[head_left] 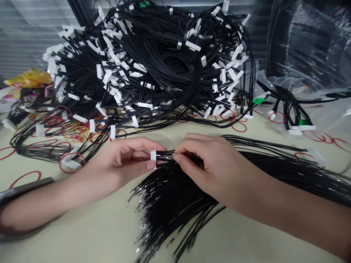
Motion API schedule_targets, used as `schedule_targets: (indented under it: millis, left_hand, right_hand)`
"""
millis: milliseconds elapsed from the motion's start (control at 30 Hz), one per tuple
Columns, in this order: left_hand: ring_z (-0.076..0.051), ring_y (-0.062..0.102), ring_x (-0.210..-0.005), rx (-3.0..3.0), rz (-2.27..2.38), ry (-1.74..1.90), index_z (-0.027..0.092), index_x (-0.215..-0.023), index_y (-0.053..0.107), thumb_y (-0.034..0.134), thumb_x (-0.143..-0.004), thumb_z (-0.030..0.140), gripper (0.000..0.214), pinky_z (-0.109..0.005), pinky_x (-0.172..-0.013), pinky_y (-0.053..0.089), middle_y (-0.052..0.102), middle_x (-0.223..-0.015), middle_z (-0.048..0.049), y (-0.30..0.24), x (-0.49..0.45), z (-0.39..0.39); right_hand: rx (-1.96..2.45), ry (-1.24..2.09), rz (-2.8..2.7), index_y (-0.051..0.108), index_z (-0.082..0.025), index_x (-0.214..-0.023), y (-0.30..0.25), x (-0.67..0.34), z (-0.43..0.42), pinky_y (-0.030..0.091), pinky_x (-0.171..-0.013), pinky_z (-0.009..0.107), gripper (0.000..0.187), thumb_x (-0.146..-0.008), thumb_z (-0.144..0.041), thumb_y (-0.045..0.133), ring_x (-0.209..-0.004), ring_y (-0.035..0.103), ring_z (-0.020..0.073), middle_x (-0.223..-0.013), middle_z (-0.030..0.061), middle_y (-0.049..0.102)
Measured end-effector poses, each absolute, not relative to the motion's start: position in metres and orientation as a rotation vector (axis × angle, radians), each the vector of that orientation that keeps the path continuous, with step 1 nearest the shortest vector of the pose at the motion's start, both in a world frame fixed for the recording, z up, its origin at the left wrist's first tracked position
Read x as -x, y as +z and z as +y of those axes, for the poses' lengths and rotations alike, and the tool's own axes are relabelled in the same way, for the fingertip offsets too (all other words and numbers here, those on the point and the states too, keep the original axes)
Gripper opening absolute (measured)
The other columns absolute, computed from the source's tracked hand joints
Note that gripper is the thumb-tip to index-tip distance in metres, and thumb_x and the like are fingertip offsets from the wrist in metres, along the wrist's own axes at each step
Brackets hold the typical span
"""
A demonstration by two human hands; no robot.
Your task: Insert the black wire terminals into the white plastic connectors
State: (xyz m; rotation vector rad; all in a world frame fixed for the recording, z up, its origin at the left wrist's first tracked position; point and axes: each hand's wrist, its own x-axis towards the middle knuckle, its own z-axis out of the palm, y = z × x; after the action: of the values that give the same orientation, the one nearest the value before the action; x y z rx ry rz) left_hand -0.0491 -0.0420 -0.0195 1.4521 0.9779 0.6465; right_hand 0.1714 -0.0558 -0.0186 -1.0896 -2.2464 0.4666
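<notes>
Between the thumb and fingers of my left hand [123, 160] is a small white connector housing [153, 159], held upright. Several black wires run from its right side toward my right hand [203, 160]. The thumb and forefinger of that hand are pinched on a black wire [166, 156] close to the housing; exactly which wire is hard to see. Under both hands a thick bundle of loose black wires [170, 204] lies on the table, its metal-tipped ends fanned out to the lower left.
A large heap of black cables [175, 69] with white connectors fills the back. Red rubber bands [72, 162] are scattered on the left. A yellow plastic bag [30, 78] sits at the far left. Cables with a green tag [304, 122] and clear plastic wrap [320, 47] are at the right.
</notes>
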Motion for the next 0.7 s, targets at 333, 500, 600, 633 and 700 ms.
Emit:
schedule_targets:
  millis: [333, 500, 600, 633, 700]
  left_hand:
    - [-0.008, 0.076, -0.075, -1.499, 0.983, 0.683, 0.028, -0.096, 0.081, 0.075, -0.082, 0.011, 0.023, -0.005, -0.067, 0.055, 0.083, -0.088, 0.0040, -0.0185, 0.0480, -0.0421]
    - [-0.010, 0.075, -0.071, -1.552, 1.008, 0.663, 0.023, -0.097, 0.081, 0.074, -0.082, 0.013, 0.020, -0.009, -0.063, 0.056, 0.083, -0.085, 0.0007, -0.0184, 0.0480, -0.0431]
    - [-0.010, 0.073, -0.069, -1.588, 1.018, 0.621, 0.021, -0.101, 0.080, 0.070, -0.084, 0.015, 0.020, -0.009, -0.060, 0.054, 0.082, -0.083, -0.0001, -0.0181, 0.0465, -0.0444]
    - [-0.010, 0.072, -0.068, -1.606, 1.020, 0.606, 0.021, -0.102, 0.080, 0.068, -0.085, 0.016, 0.021, -0.009, -0.059, 0.053, 0.082, -0.082, -0.0002, -0.0178, 0.0460, -0.0452]
    - [-0.009, 0.071, -0.066, -1.637, 1.017, 0.600, 0.020, -0.102, 0.080, 0.067, -0.084, 0.017, 0.022, -0.008, -0.058, 0.052, 0.081, -0.081, 0.0002, -0.0172, 0.0451, -0.0472]
  right_hand:
    - [0.991, 0.360, -2.293, 0.067, -0.011, -0.075, -0.0221, -0.1699, -0.0567, 0.041, -0.061, 0.027, 0.021, -0.094, -0.009, 0.056, -0.065, 0.056, 0.0117, -0.072, 0.0012, 0.061]
    - [1.039, 0.408, -2.254, 0.065, -0.012, -0.074, -0.0215, -0.1693, -0.0571, 0.041, -0.061, 0.026, 0.021, -0.092, -0.007, 0.057, -0.065, 0.055, 0.0109, -0.072, 0.0004, 0.061]
    - [1.061, 0.458, -2.233, 0.065, -0.012, -0.074, -0.0228, -0.1686, -0.0584, 0.040, -0.060, 0.025, 0.020, -0.091, -0.006, 0.057, -0.064, 0.055, 0.0106, -0.071, 0.0004, 0.061]
    - [1.058, 0.466, -2.241, 0.065, -0.012, -0.075, -0.0236, -0.1682, -0.0593, 0.040, -0.060, 0.025, 0.019, -0.092, -0.007, 0.057, -0.064, 0.055, 0.0107, -0.072, 0.0005, 0.061]
    - [1.038, 0.471, -2.266, 0.065, -0.011, -0.076, -0.0255, -0.1670, -0.0615, 0.040, -0.061, 0.026, 0.020, -0.094, -0.009, 0.056, -0.065, 0.055, 0.0111, -0.073, 0.0010, 0.061]
